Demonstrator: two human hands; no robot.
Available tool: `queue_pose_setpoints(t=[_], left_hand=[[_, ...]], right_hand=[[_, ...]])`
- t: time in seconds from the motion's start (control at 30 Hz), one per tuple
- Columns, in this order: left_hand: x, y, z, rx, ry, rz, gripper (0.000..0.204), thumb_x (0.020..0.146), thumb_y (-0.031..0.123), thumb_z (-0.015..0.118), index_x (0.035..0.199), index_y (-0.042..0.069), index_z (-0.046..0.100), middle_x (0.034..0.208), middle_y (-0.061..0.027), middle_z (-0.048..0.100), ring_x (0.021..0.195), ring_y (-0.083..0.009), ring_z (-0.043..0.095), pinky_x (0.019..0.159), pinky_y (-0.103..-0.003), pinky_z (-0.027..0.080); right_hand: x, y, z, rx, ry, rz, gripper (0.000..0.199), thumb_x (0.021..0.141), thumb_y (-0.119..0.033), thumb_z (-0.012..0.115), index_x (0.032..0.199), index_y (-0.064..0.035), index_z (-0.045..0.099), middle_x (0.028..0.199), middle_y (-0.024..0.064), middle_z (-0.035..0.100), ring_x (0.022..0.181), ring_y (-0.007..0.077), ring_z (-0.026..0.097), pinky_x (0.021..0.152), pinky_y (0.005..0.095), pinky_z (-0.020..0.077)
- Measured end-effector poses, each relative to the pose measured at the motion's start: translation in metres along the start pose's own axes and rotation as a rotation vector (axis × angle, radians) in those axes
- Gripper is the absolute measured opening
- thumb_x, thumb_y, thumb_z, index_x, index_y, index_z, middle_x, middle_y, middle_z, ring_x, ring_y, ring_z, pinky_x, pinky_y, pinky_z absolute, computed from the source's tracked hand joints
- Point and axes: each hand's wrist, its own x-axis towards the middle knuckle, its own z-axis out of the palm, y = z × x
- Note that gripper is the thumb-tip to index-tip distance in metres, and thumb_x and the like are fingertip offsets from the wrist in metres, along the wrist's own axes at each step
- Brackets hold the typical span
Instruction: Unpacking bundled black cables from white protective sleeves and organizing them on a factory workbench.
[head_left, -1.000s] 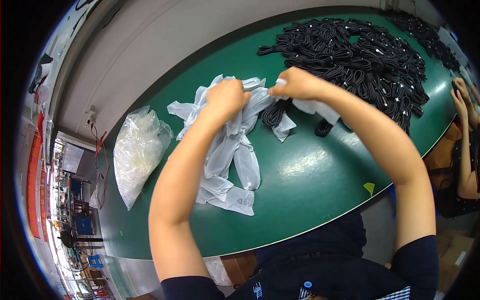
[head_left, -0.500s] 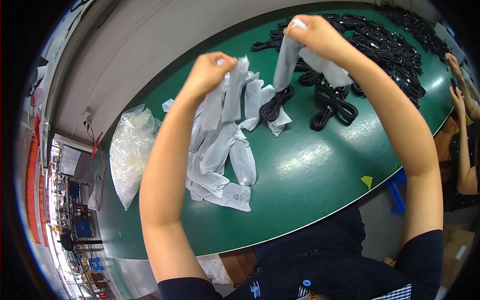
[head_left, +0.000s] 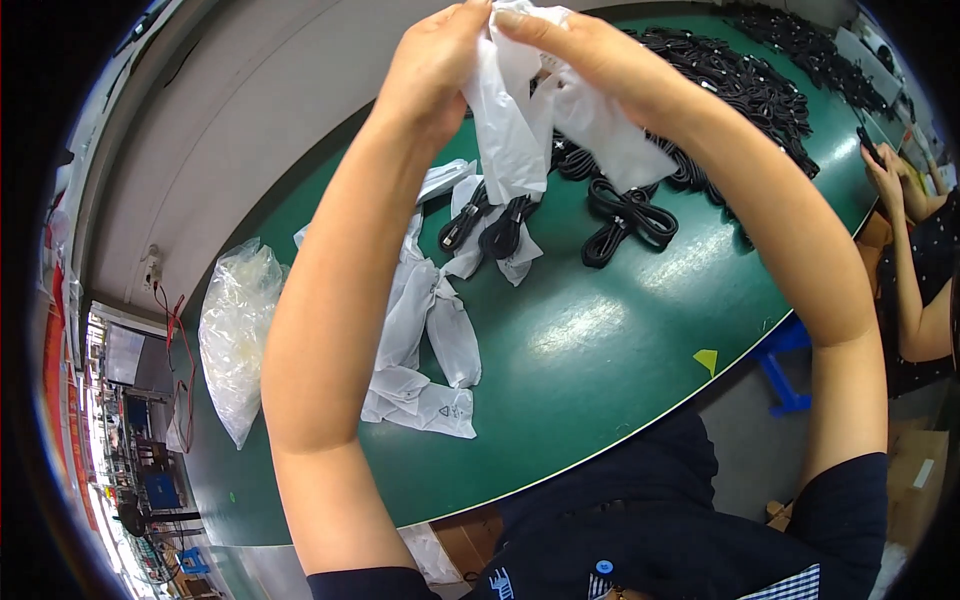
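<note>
Both my hands are raised near the top of the view, gripping a white plastic bag (head_left: 520,130) between them. My left hand (head_left: 435,65) pinches its left upper edge and my right hand (head_left: 585,50) holds the right side. Below them, on the green table (head_left: 600,340), lies a bundled black cable (head_left: 625,220) and two cable bundles partly inside small white bags (head_left: 495,235). A row of white bags (head_left: 425,340) lies under my left forearm.
A large heap of black cable bundles (head_left: 740,85) covers the far right of the table. A clear plastic sack (head_left: 235,335) lies at the left. Another person's hand and arm (head_left: 895,200) work at the right edge. A yellow tag (head_left: 707,358) sits near the table's front edge.
My hands rose from the table and came together, lifting the white bag up toward the camera. A black cable bundle now lies bare on the table.
</note>
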Motion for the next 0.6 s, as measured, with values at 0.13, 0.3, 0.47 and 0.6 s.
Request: queue_pose_setpoints(t=[0.13, 0.3, 0.47, 0.6], left_hand=[[0.002, -0.006, 0.007, 0.152, 0.134, 0.222, 0.057, 0.098, 0.050, 0.037, 0.080, 0.001, 0.059, 0.072, -0.0064, 0.057, 0.068, -0.0142, 0.052, 0.065, -0.028, 0.043], [0.005, -0.013, 0.005, 0.298, 0.374, 0.450, 0.064, 0.095, 0.060, 0.032, 0.079, 0.005, 0.060, 0.078, -0.0057, 0.056, 0.068, -0.0145, 0.049, 0.069, -0.026, 0.040], [-0.019, -0.028, -0.006, 0.393, 0.269, 0.466, 0.035, 0.094, 0.032, 0.055, 0.100, -0.003, 0.057, 0.081, -0.0046, 0.059, 0.068, -0.0122, 0.053, 0.063, -0.025, 0.042], [-0.086, -0.044, -0.073, 1.002, -0.118, 0.067, 0.026, 0.088, 0.023, 0.061, 0.081, -0.001, 0.062, 0.067, -0.0050, 0.057, 0.063, -0.0072, 0.051, 0.056, -0.026, 0.042]], right_hand=[[-0.009, -0.005, 0.027, 0.332, 0.109, 0.072, 0.052, 0.089, -0.045, 0.060, 0.119, -0.0030, 0.057, 0.102, 0.0052, 0.064, 0.094, 0.0128, 0.060, 0.081, 0.0268, 0.0476], [-0.021, -0.012, 0.050, 0.813, 0.058, 0.143, 0.032, 0.092, -0.030, 0.059, 0.111, -0.0044, 0.060, 0.099, 0.0021, 0.064, 0.086, 0.0098, 0.062, 0.074, 0.0269, 0.0511], [-0.039, -0.004, 0.026, 0.408, 0.119, 0.118, 0.030, 0.085, -0.025, 0.064, 0.100, 0.0017, 0.064, 0.089, 0.0065, 0.065, 0.079, 0.0140, 0.063, 0.069, 0.0280, 0.0489], [-0.056, 0.010, 0.005, -0.139, 0.002, 0.044, 0.019, 0.080, -0.010, 0.063, 0.097, -0.0023, 0.062, 0.082, 0.0062, 0.065, 0.076, 0.0123, 0.062, 0.068, 0.0270, 0.0486]])
